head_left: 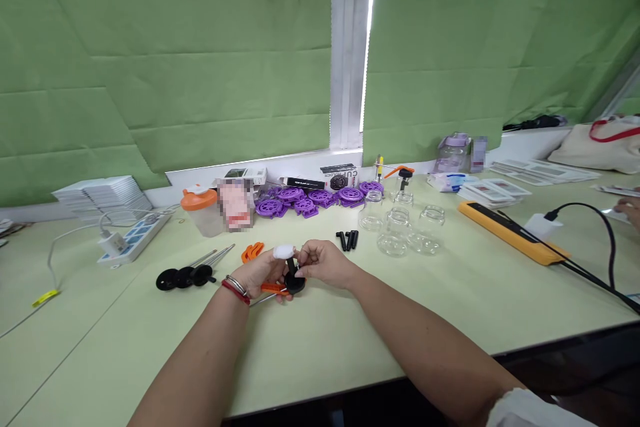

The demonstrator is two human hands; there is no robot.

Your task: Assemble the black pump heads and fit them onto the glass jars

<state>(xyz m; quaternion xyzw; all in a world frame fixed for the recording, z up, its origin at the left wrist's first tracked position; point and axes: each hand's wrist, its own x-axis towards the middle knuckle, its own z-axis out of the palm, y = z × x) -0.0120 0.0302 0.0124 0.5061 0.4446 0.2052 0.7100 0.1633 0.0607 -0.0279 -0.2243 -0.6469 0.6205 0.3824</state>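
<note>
Over the table's front middle, my left hand (pixel 263 271) is closed around a round black lid (pixel 295 283) with a thin metal rod (pixel 262 299) pointing down to the left. An orange part (pixel 274 288) lies in the same grip, and a white rounded piece (pixel 284 252) shows at the top of the black upright. My right hand (pixel 324 262) pinches at the black upright from the right; whatever small part its fingertips hold is hidden. Left of my hands lie black lids with metal rods (pixel 184 277). Behind them are orange parts (pixel 253 252), and beyond my right hand several short black parts (pixel 349 240).
Clear glass jars (pixel 393 242) stand right of centre. Purple plastic parts (pixel 305 203) line the back, beside an orange-lidded container (pixel 200 212). A power strip (pixel 135 238) sits left, a yellow-and-black device (pixel 510 233) right. Another person's hand (pixel 629 208) shows at the right edge.
</note>
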